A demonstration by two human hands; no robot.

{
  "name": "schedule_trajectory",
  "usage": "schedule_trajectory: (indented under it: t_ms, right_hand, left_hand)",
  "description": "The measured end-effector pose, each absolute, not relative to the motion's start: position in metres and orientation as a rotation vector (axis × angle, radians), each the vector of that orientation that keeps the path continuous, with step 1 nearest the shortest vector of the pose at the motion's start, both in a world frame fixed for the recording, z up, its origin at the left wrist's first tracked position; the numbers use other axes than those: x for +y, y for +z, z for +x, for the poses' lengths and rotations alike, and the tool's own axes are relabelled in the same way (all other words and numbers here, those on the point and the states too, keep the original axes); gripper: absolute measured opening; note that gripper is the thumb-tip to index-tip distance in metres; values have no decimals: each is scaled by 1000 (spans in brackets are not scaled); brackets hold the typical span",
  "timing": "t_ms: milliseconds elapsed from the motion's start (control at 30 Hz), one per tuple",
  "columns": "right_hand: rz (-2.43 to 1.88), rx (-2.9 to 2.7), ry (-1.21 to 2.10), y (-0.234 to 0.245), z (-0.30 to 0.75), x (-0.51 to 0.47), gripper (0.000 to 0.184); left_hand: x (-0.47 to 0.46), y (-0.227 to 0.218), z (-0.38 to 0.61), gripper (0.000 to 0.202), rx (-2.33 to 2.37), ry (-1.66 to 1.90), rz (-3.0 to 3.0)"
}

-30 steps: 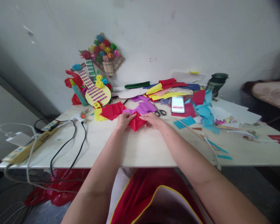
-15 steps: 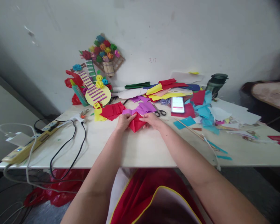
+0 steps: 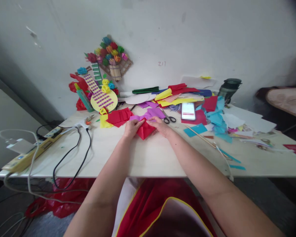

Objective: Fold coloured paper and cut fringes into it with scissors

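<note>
A folded piece of red paper lies on the pale table straight ahead of me. My left hand pinches its left edge with fingers closed on the fold. My right hand presses and grips its upper right edge. Both forearms reach over the table's front edge. Purple paper scraps and a flat red sheet lie just behind the hands.
Black-handled scissors lie right of my right hand, a phone beyond them. Coloured paper is heaped at the back, blue scraps to the right. A paper guitar, paper flowers, a dark cup, and a power strip with cables.
My right hand has slid slightly up and left along the top edge of the red paper. The left hand has kept its hold.
</note>
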State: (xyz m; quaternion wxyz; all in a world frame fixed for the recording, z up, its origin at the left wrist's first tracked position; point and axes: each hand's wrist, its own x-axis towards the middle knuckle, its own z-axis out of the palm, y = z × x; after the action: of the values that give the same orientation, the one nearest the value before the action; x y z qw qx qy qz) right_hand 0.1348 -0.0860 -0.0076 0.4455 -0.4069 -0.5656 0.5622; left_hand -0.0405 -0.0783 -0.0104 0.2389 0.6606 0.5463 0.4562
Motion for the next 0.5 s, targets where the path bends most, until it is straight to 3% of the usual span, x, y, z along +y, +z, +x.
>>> schedule_trajectory:
  t_ms: [100,267,500]
  right_hand:
    - [-951,-1471,1250,-10,133,-84,44]
    - [-856,-1663,1111,-7,131,-86,33]
    - [-1057,-1706,894,-13,126,-83,36]
  left_hand:
    - [-78,-11,-40,50,1518,1221,1801]
    - [-82,-9,-38,49,1551,1112,1782]
    - [-82,-8,-34,51,1512,1200,1800]
